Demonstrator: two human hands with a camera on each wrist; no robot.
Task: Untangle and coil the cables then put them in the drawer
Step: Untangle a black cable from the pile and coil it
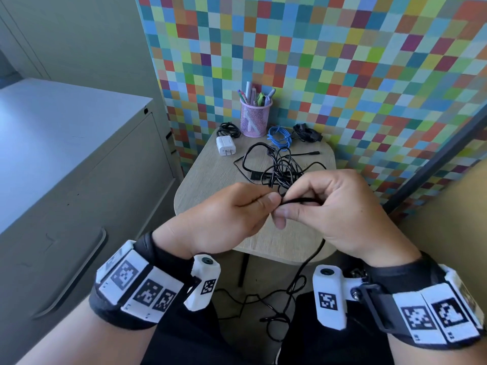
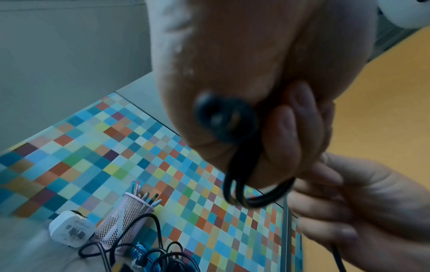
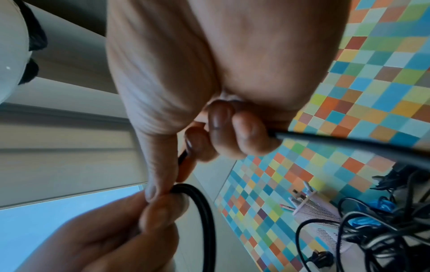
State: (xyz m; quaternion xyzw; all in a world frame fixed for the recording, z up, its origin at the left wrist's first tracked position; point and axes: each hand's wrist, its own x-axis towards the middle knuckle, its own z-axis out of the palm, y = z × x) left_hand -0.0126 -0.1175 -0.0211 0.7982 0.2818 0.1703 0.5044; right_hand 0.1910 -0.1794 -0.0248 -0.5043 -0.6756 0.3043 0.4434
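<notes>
Hands meet over the near edge of a small wooden table (image 1: 210,180), both on one black cable (image 1: 295,201). The left hand (image 1: 226,219) pinches it between thumb and curled fingers; the left wrist view shows a small loop of it under the palm, the part nearest the lens blurred. The right hand (image 1: 340,212) has its fingers curled round the same cable, thumb pressed to it beside the left thumb. Below the right hand the cable drops past the table edge into slack bends in front of dark clothing, where its end is hard to trace.

Behind the hands lies a tangled heap of black cables (image 1: 279,167) on the tabletop, partly hidden by the knuckles. Farther back stand a pink mesh pen cup (image 1: 254,117), a white charger (image 1: 225,146), a blue cable bundle (image 1: 279,135) and two black coiled bundles (image 1: 228,129). A grey cabinet (image 1: 66,154) with a drawer handle sits at left, cut off by the frame.
</notes>
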